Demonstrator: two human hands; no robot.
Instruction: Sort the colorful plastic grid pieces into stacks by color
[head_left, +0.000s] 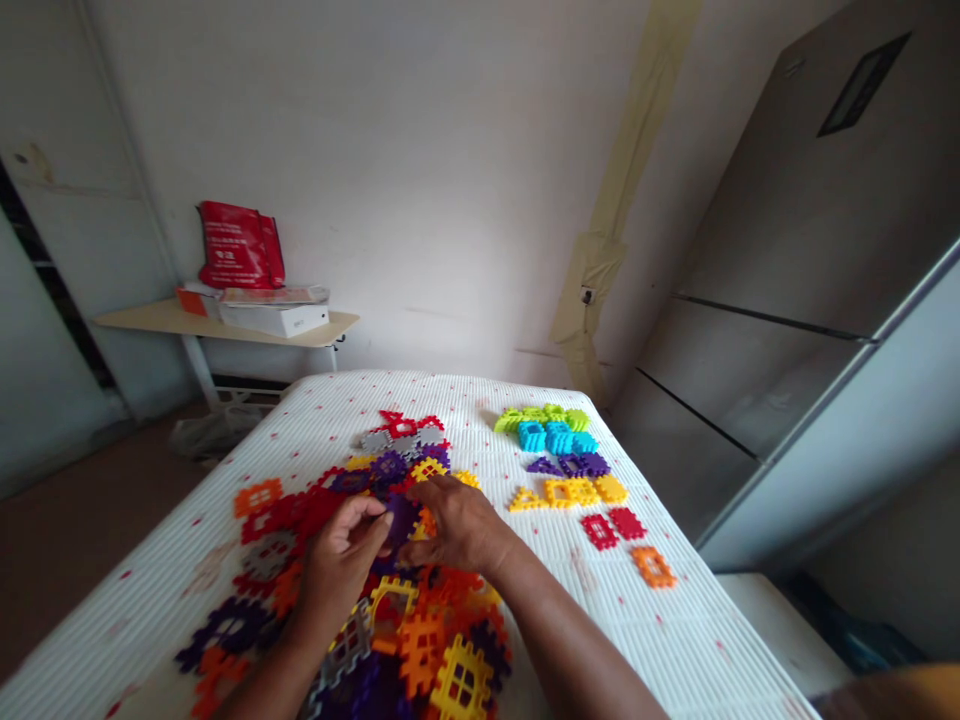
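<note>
A heap of interlocking plastic building pieces, in purple, red, orange, yellow and grey, lies under both hands. My left hand is closed, thumb and forefinger pinched at the edge of a purple building piece. On the other side of that piece is my right hand, its thumb and fingers apart; whether it touches the piece I cannot tell. Close below the hands lie a yellow arched piece, an orange window piece and a yellow window piece.
Sorted rows on the right of the white table cover hold lime pieces, blue pieces, purple pieces, yellow pieces, red pieces and an orange piece. A fridge stands right; a side table bears a red bag.
</note>
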